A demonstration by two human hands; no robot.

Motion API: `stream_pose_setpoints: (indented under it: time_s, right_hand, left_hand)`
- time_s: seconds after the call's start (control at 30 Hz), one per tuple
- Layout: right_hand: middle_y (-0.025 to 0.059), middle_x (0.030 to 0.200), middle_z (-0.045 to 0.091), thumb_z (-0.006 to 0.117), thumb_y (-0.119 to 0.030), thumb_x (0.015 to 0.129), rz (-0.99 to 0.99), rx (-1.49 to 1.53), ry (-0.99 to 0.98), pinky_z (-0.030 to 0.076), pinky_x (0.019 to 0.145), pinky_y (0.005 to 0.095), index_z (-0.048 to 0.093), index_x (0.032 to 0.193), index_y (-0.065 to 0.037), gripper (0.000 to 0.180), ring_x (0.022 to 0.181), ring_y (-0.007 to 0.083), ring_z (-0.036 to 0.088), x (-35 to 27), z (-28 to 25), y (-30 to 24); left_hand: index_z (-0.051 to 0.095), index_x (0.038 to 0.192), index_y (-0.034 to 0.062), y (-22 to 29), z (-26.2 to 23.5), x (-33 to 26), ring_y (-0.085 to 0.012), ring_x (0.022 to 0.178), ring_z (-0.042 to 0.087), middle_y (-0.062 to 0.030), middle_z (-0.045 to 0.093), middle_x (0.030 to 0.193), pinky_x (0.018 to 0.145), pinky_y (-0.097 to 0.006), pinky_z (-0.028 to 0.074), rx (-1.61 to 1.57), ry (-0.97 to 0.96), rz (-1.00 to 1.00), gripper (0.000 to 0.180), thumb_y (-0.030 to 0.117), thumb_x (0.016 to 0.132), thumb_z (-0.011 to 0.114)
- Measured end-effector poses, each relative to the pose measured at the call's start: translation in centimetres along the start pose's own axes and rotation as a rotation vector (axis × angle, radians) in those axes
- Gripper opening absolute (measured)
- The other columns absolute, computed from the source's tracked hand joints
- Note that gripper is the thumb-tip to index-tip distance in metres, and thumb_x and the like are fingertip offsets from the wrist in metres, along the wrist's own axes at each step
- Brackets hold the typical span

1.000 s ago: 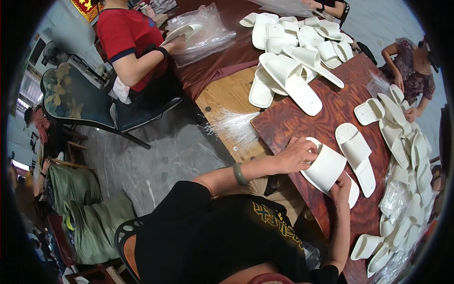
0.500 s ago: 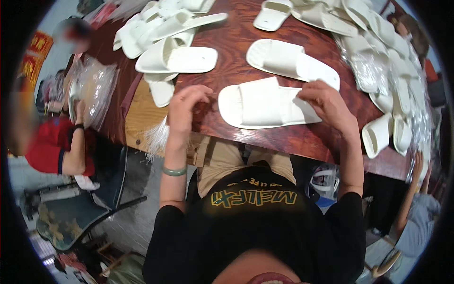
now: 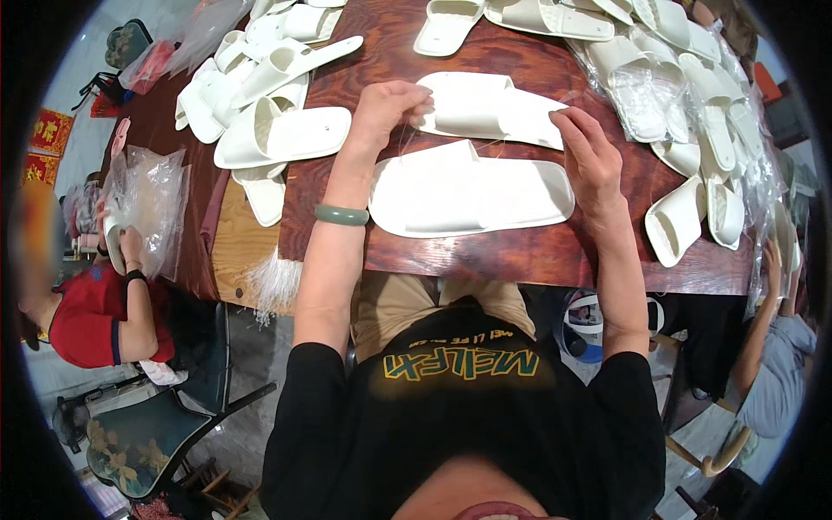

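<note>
The front white slide slipper (image 3: 472, 191) lies flat on the brown wooden desk (image 3: 485, 260), near the person's body, and the rear white slide slipper (image 3: 494, 108) lies just behind it. Both point their toe end to the left.

These slippers are probably light in weight and made of a soft foam, so they should bend easily and not break; the smooth surface may slide a little on the desk. A good place to take hold is the side edge of the sole, or the wide strap, without pressing it flat.

The left hand (image 3: 384, 113) is over the toe end of the rear slipper, with the fingers pressed together; they seem to pinch a thin clear strand (image 3: 406, 137), which is very faint. The right hand (image 3: 594, 165) is at the heel end of the same slipper, its fingertips also pressed together, but it is not possible to tell what is between them. Whether either hand touches this slipper is also not clear. The front slipper lies below the fingers, nearer to the body, and neither hand grips it.
</note>
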State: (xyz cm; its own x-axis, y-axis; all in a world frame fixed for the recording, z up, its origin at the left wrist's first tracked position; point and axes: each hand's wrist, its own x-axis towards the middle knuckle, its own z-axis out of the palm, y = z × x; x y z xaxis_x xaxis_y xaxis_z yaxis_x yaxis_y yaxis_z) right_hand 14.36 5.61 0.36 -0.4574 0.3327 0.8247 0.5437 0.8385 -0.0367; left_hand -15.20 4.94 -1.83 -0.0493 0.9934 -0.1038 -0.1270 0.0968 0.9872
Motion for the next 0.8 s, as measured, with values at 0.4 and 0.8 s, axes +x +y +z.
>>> stream_pose_setpoints:
  time_s: [0.4,0.8]
  right_hand:
    - [0.0110,0.105,0.060,0.050,0.001,0.091,0.855,1.097,-0.057,0.055,0.080,0.0263,0.055,0.099,0.003,0.009,0.104,0.0225,0.061,-0.6,2.4,-0.8]
    - [0.0136,0.106,0.058,0.048,-0.004,0.093,1.421,1.457,-0.361,0.055,0.080,0.0262,0.052,0.107,0.006,0.018,0.090,0.0187,0.063,2.0,7.2,2.7]
  left_hand:
    - [0.067,0.097,-0.0050,-1.6,0.9,0.6,-0.0075,0.057,0.052,-0.0048,0.064,0.071,0.050,-0.021,0.040,0.201,0.056,0.152,0.019,0.005,0.082,0.062]
    - [0.063,0.109,-0.0045,-1.6,2.2,-0.3,-0.0101,0.067,0.061,-0.0097,0.067,0.083,0.054,-0.022,0.045,0.245,0.040,0.176,0.027,0.005,0.083,0.060]
